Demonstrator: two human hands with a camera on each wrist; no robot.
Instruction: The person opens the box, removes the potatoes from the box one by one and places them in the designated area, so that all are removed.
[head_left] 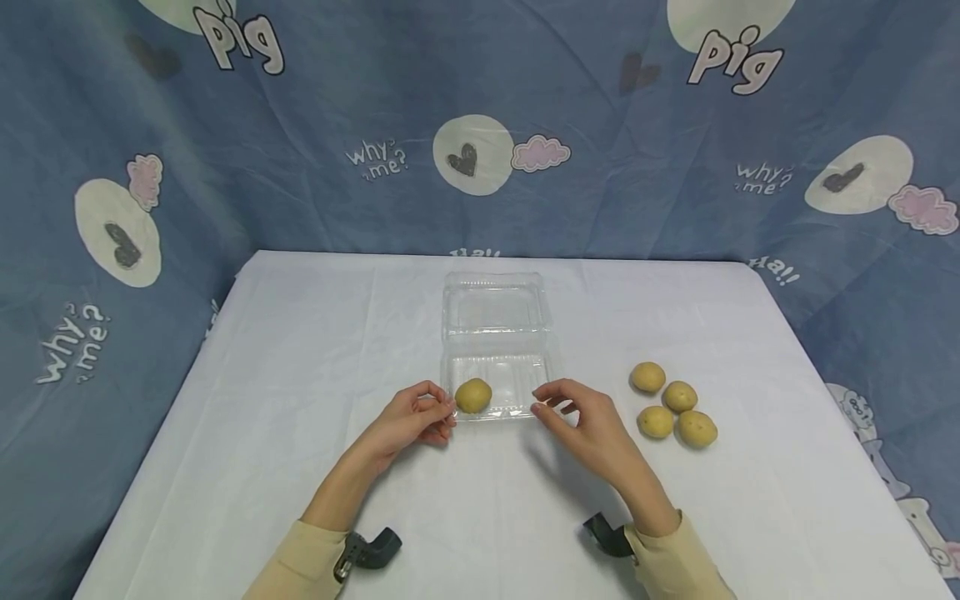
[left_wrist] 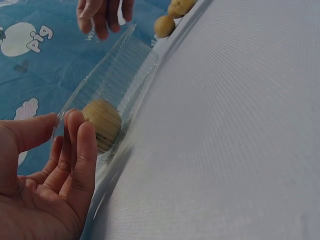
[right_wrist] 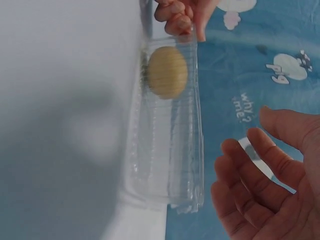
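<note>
A clear plastic clamshell box [head_left: 517, 386] lies on the table with its lid [head_left: 495, 307] folded back away from me. One yellow potato [head_left: 473, 396] sits in the near left corner of its base. My left hand [head_left: 417, 419] pinches the box's rim at that corner between thumb and fingers, as the left wrist view shows from close by. At the near right corner hovers my right hand [head_left: 588, 423]. Its fingers are loosely bent, and in the right wrist view a gap separates the hand [right_wrist: 265, 175] from the plastic; nothing is in it.
Several more potatoes [head_left: 680, 397] lie in a loose cluster on the white tablecloth [head_left: 315, 333], to the right of my right hand. A blue printed curtain [head_left: 300, 200] hangs behind the table and along its sides.
</note>
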